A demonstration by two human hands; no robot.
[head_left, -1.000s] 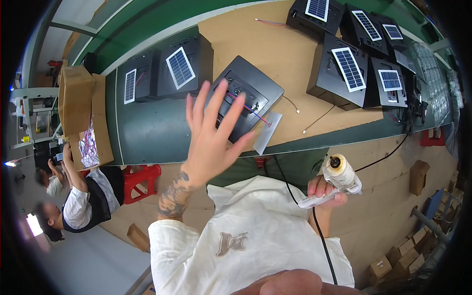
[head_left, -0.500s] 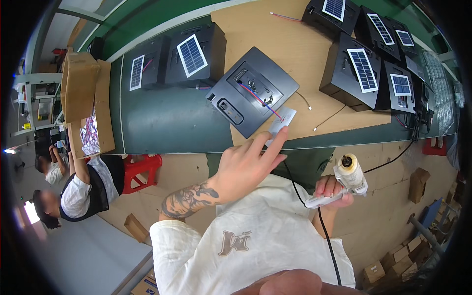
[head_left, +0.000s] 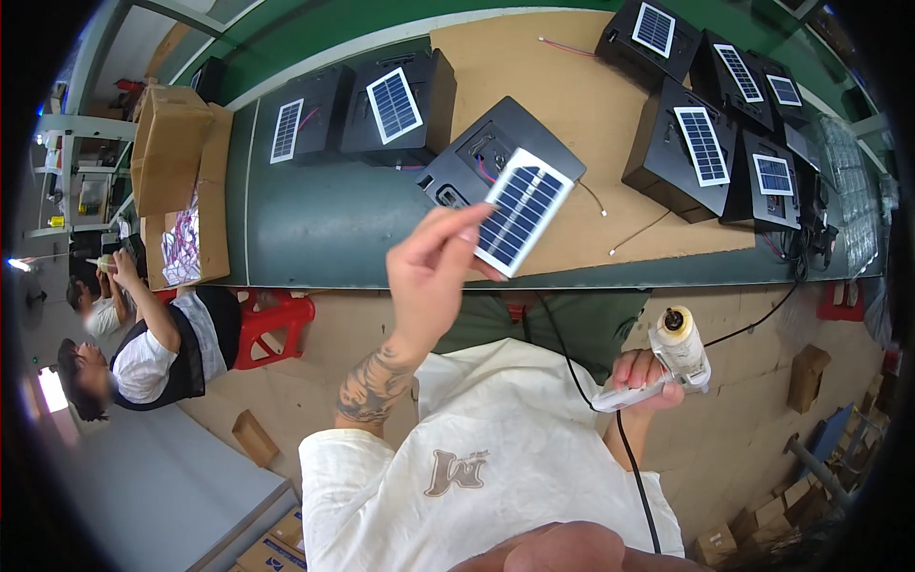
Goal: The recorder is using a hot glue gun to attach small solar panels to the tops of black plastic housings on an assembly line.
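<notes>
Pinched by its left edge, a small solar panel (head_left: pixel 523 214) with a white border is in my left hand (head_left: pixel 434 262), its blue cells facing up. It is raised over a black plastic housing (head_left: pixel 534 133) and hides part of it. Red and blue wires (head_left: pixel 484 170) show in the housing's recess beside the panel. My right hand (head_left: pixel 645 374) is wrapped round the handle of a white hot glue gun (head_left: pixel 682 351), held off the table's front edge. Its nozzle, brown and stained at the tip, points up toward the camera.
Black housings with solar panels stand at the back left (head_left: pixel 400 110) and, several together, at right (head_left: pixel 681 143). Flat cardboard (head_left: pixel 572 76) covers part of the green table (head_left: pixel 305 210). An open carton (head_left: pixel 212 191) holds wires. A black cord (head_left: pixel 634 467) hangs by me. People sit at far left near a red stool (head_left: pixel 276 329).
My left hand has lifted the solar panel off the housing and turned it from its pale back to its blue face. The glue gun stays nearly still in my right hand.
</notes>
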